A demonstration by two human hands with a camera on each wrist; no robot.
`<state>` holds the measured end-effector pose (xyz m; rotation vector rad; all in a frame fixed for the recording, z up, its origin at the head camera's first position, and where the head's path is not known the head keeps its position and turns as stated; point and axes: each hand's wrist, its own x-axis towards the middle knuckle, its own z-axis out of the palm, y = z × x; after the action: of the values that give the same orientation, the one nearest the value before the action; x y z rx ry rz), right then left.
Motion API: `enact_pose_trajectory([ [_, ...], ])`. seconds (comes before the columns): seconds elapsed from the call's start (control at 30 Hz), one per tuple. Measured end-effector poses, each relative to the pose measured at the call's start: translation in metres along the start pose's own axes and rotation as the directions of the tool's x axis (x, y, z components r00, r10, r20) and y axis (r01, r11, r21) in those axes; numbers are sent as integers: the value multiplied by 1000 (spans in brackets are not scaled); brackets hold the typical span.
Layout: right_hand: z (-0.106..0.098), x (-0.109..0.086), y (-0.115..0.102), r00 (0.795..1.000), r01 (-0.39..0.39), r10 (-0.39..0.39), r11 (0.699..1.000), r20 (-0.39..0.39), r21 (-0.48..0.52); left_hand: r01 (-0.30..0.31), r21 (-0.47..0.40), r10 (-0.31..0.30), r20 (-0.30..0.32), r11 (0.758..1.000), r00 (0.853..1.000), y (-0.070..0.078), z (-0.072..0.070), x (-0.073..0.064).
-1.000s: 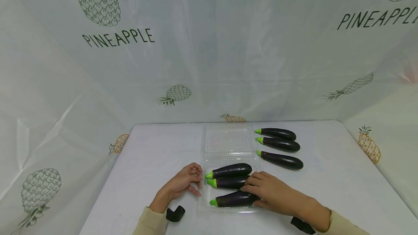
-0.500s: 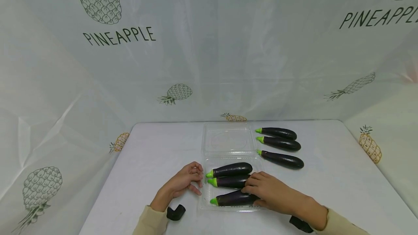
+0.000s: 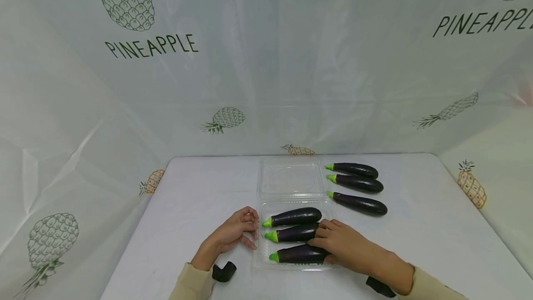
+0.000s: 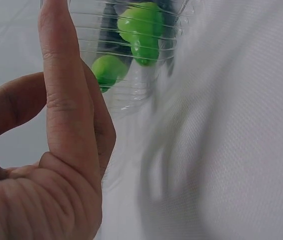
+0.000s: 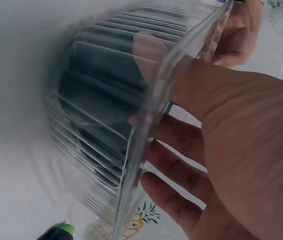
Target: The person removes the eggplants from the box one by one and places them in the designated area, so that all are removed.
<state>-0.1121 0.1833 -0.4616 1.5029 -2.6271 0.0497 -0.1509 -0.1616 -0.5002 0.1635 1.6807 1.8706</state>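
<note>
A hinged clear plastic container (image 3: 329, 209) lies opened out on the table. Three dark eggplants with green caps lie in its base: a back one (image 3: 294, 216), a middle one (image 3: 297, 233) and a front one (image 3: 300, 254). My right hand (image 3: 347, 246) reaches over the right rim and grips the blunt end of the front eggplant; its thumb shows inside the wall in the right wrist view. My left hand (image 3: 237, 231) stands at the left rim, fingers loosely bent, thumb apart. Green caps (image 4: 144, 30) show through the ribbed wall in the left wrist view.
Three more eggplants (image 3: 359, 183) lie to the right of the see-through lid (image 3: 291, 177). A white cloth (image 3: 200, 184) covers the table. Black straps (image 3: 224, 272) hang by the wrists. A pineapple-print curtain (image 3: 266, 59) hangs behind.
The front eggplant has shifted slightly right. The middle eggplant's cap end has moved a little toward me. The left hand has stayed at the rim.
</note>
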Motion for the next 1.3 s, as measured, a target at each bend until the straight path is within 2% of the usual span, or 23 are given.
enact_pose_trajectory([
  [0.17,3,-1,1,1000,5,-5,1000,1,-5,-2,-2,2,-6,1000,1000,0,0,-1],
  [0.4,-1,-5,6,1000,-14,14,999,2,48,-5,8,5,17,1000,1000,-1,0,0],
  [0.53,-4,-6,9,1000,-12,13,998,-16,56,-2,-1,2,8,1000,1000,-2,0,1],
  [0.83,-16,-12,17,990,17,-15,1000,-137,12,-8,4,8,-1,1000,1000,-1,0,0],
  [1.0,-25,-17,22,984,-3,7,1000,-181,21,-8,14,8,7,1000,1000,0,0,0],
  [1.3,-36,-29,36,957,-31,22,999,-290,-26,-8,6,8,10,1000,1000,-1,-1,1],
])
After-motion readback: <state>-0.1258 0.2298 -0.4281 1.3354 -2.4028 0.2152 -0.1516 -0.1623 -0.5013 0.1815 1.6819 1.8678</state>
